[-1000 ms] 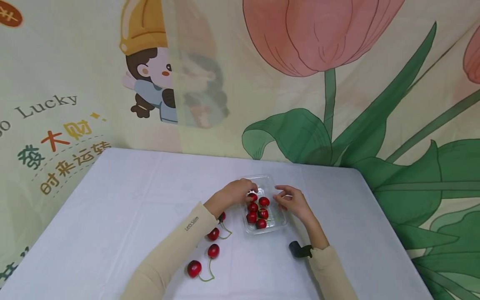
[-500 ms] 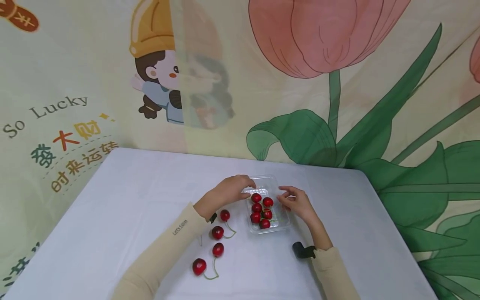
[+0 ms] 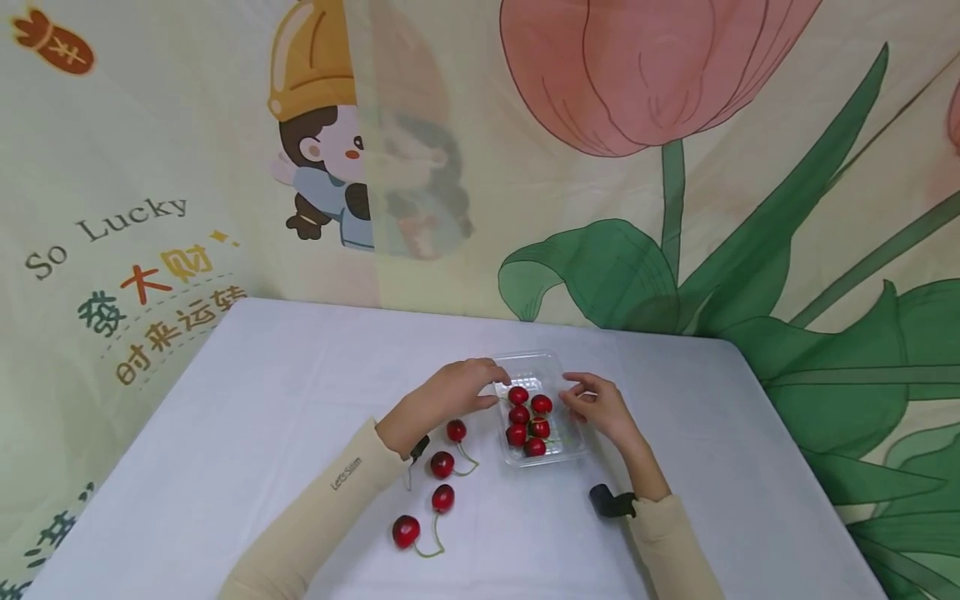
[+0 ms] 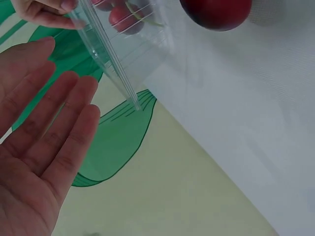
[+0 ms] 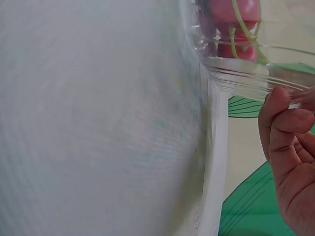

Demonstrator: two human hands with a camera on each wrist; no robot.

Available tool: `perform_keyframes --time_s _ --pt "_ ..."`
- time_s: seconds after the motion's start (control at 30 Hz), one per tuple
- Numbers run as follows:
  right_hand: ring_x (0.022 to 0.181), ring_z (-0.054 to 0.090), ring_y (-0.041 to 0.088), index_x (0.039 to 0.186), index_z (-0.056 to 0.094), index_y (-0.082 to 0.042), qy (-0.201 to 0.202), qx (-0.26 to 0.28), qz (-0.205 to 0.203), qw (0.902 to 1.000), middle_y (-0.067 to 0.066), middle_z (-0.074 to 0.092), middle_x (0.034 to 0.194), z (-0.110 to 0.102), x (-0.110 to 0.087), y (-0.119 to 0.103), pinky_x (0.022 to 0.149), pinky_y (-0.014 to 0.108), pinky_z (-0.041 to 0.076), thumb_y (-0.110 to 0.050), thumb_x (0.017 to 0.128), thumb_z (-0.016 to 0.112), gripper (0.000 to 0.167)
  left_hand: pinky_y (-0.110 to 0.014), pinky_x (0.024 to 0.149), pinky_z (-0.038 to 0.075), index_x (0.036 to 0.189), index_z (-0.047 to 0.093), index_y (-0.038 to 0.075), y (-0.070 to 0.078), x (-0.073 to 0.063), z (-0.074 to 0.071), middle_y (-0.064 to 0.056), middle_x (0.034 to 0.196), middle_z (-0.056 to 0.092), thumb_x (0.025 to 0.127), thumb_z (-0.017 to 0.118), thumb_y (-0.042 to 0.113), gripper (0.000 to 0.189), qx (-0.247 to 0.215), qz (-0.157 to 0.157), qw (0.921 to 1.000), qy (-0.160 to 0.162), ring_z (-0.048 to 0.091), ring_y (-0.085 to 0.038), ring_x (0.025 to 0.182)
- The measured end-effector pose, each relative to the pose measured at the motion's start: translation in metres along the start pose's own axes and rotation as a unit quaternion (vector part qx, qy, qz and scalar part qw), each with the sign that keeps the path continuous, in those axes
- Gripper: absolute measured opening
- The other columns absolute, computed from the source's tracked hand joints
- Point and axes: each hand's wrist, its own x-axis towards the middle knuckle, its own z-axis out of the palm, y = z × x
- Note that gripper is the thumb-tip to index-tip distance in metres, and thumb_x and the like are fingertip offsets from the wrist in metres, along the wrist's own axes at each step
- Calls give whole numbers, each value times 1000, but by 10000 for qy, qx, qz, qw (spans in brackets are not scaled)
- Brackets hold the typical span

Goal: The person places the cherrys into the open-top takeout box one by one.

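A clear plastic box [image 3: 566,437] stands on the table with several red cherries [image 3: 518,415] inside, at least one with a green stem. By its upper left rim is my left hand [image 3: 450,396], holding nothing; in the left wrist view this hand [image 4: 54,142] shows extended fingers apart from the box. My right hand [image 3: 603,408] is at the box's right side. In the right wrist view, its thumb and bent fingers [image 5: 283,110] pinch the rim of the box [image 5: 246,76]. Loose stemmed cherries [image 3: 442,464] lie left of the box, several in a rough column.
A white cloth covers the table [image 3: 300,375]. Behind it hangs a printed backdrop [image 3: 442,283] with tulips and a cartoon figure. Black wrist cameras [image 3: 607,502] are strapped near both cuffs.
My left hand has let go of a cherry in the box and drawn back left to the rim, its fingers opening. The right hand keeps its place while the head view shifts slightly.
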Motion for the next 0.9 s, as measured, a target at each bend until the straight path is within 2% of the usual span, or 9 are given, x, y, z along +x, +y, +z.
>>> perform_keyframes --time_s 0.27,0.43,0.6,0.7,0.9 --pt "59 56 15 130 54 8 -20 -12 -80 10000 15 63 88 -3 0 1 55 23 48 -10 92 67 44 -38 98 50 123 66 9 -5 -22 3 -7 125 63 89 72 14 35 -70 -345 9993 117 59 -22 116" --pt "58 55 15 130 54 9 -24 35 -115 9999 16 63 89 -3 0 1 54 23 48 -10 92 67 44 -40 99 49 122 66 8 -15 -39 1 -6 124 63 89 73 14 35 -137 -522 9985 130 59 -23 117" --pt "59 55 15 129 55 8 -13 -18 -125 9999 16 63 88 -4 2 0 55 23 48 -9 92 67 43 -39 98 49 121 67 8 -27 -56 -2 -6 122 63 88 73 15 35 -18 -656 9978 122 60 -23 115" --pt "60 56 15 129 55 7 -22 -59 -92 9999 15 63 89 -5 3 0 56 23 49 -9 92 66 42 -40 97 49 121 67 8 -33 -67 -3 -6 123 63 88 73 13 34 -2 -677 9976 112 60 -24 115" --pt "60 56 15 130 53 10 -146 -11 -87 9999 16 63 90 -5 3 1 55 24 48 -9 93 66 44 -41 93 51 121 66 6 -42 -92 1 -5 124 61 88 72 8 33 -350 -570 9977 -99 61 -24 110"
